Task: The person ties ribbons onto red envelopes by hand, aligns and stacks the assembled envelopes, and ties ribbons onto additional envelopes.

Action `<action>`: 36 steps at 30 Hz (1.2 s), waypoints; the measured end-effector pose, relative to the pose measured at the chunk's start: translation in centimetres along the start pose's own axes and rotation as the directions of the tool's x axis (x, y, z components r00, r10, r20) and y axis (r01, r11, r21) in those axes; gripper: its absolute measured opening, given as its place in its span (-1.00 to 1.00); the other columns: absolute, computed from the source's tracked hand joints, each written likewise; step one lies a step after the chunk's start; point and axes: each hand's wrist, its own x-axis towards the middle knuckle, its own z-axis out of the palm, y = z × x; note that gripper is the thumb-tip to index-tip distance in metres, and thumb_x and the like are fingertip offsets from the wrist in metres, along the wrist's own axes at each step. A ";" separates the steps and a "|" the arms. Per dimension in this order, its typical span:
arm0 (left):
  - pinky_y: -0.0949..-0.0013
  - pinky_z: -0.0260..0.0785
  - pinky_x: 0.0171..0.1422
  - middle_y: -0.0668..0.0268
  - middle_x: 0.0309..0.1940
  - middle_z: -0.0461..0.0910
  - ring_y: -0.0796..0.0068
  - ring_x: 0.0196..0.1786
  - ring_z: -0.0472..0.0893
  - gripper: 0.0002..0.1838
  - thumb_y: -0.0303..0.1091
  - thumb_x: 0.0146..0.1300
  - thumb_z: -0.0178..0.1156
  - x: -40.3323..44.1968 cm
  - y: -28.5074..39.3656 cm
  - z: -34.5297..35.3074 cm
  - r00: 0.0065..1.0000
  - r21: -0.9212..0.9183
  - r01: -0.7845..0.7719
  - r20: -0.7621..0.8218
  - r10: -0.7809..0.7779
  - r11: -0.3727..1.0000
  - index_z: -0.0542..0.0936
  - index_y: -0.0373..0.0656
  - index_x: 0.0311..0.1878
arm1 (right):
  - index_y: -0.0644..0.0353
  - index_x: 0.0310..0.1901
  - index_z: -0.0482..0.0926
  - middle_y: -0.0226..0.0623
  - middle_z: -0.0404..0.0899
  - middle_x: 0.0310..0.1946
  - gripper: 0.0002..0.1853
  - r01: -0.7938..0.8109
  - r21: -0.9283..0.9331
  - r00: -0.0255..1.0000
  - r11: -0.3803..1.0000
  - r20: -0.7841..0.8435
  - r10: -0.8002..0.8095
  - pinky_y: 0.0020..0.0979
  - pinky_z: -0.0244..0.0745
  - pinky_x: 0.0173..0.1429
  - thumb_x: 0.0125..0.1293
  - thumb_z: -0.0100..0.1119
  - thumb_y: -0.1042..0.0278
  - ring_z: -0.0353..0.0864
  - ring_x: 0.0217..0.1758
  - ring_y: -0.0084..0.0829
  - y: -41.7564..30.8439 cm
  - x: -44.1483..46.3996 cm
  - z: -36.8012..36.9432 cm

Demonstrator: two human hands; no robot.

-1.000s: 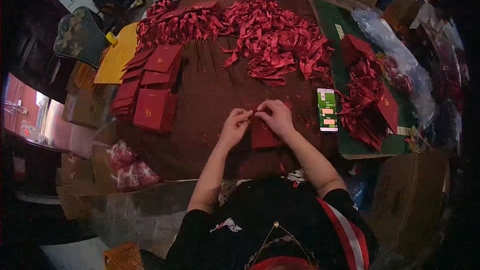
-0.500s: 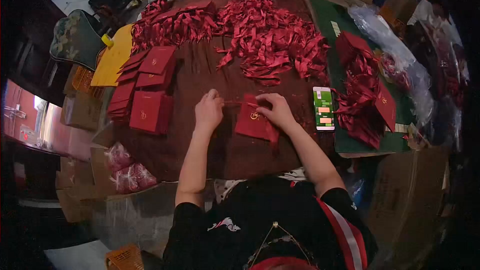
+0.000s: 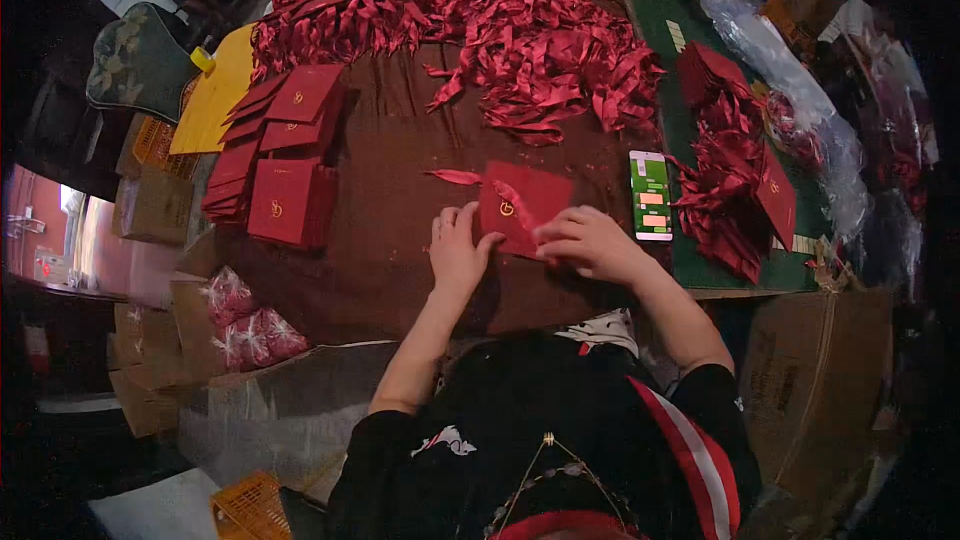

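A red card with a gold emblem lies in front of me on the brown cloth, a red ribbon reaching out from its left side and lying over its face. My left hand is beside the card's lower left corner, thumb and fingers apart, holding nothing. At the lower right edge of the card is my right hand, its fingers closed on that edge and partly hiding it.
Stacked red cards stand at the left. Red ribbons are heaped at the back. A phone lies right of the card, beside ribboned cards on a green board. Bagged red items sit lower left.
My left hand has let go of the ribbon and moved right and down to the card. My right hand has shifted right and down to the card's edge. The card has turned slightly.
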 end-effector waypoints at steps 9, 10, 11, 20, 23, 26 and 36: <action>0.03 0.40 0.19 0.10 -0.01 0.51 -0.04 0.10 0.50 -0.37 -0.06 0.05 0.52 -0.4 0.8 0.0 0.995 0.001 0.081 -0.049 -0.081 0.997 0.53 -0.16 0.13 | 0.03 -0.07 0.65 -0.27 0.50 0.30 -0.66 0.028 0.016 0.999 0.999 -0.015 -0.028 -0.17 0.61 0.12 0.05 0.39 0.40 0.61 0.15 -0.15 0.6 -3.4 2.2; 0.03 0.40 0.19 0.10 -0.01 0.51 -0.04 0.10 0.50 -0.37 -0.06 0.05 0.52 -0.4 1.0 -0.1 0.995 0.004 0.083 -0.056 -0.083 0.997 0.53 -0.16 0.13 | 0.04 -0.11 0.65 -0.24 0.51 0.28 -0.71 -0.038 0.115 0.991 0.993 -0.123 0.052 -0.17 0.63 0.09 0.09 0.39 0.42 0.64 0.12 -0.14 -0.2 -2.8 2.1; 0.03 0.40 0.19 0.10 0.00 0.50 -0.03 0.09 0.49 -0.39 -0.09 0.06 0.52 -0.4 1.2 0.0 0.993 -0.028 0.088 -0.082 -0.090 0.996 0.53 -0.17 0.11 | 0.06 -0.15 0.65 -0.22 0.61 0.12 -0.78 -0.081 0.122 0.959 0.989 -0.261 0.110 -0.22 0.66 0.01 0.15 0.38 0.45 0.68 0.02 -0.14 -1.0 -1.8 2.1; 0.06 0.41 0.06 0.16 -0.17 0.59 0.06 -0.05 0.56 -0.47 -0.13 0.02 0.54 -0.8 0.7 0.6 0.985 -0.051 0.090 -0.142 -0.096 0.995 0.57 -0.18 -0.03 | 0.12 -0.26 0.63 -0.28 0.62 -0.40 -0.85 -0.300 0.141 0.772 0.943 -0.544 0.328 -0.26 0.56 -0.21 0.11 0.39 0.41 0.62 -0.33 -0.21 -0.4 6.4 7.3; 0.03 0.42 0.07 0.13 -0.16 0.60 0.00 -0.02 0.57 -0.50 -0.16 0.03 0.53 -1.1 -0.5 1.6 0.979 -0.054 0.037 -0.200 -0.047 0.998 0.58 -0.18 -0.02 | 0.12 -0.28 0.63 -0.28 0.62 -0.40 -0.83 -0.328 0.108 0.825 0.939 -0.451 0.340 -0.18 0.56 -0.15 0.10 0.39 0.36 0.61 -0.27 -0.17 -0.2 7.7 8.0; 0.06 0.44 0.11 0.10 -0.09 0.63 -0.01 0.01 0.60 -0.56 -0.26 0.13 0.45 -1.4 -0.4 1.2 0.973 -0.101 -0.001 -0.228 -0.022 0.995 0.61 -0.21 0.05 | 0.12 -0.28 0.63 -0.25 0.63 -0.35 -0.81 -0.293 0.027 0.857 0.956 -0.437 0.275 -0.12 0.55 -0.09 0.07 0.40 0.32 0.61 -0.22 -0.10 0.6 8.2 8.6; 0.09 0.43 0.06 0.17 -0.20 0.60 0.07 -0.06 0.58 -0.61 -0.34 0.07 0.45 -1.0 -1.1 1.1 0.983 -0.260 0.014 -0.173 -0.060 0.966 0.62 -0.15 -0.01 | 0.19 -0.31 0.56 -0.12 0.57 -0.33 -0.81 -0.193 0.004 0.920 0.981 -0.347 0.183 -0.04 0.54 0.12 0.12 0.34 0.31 0.60 -0.10 0.02 1.0 8.8 8.9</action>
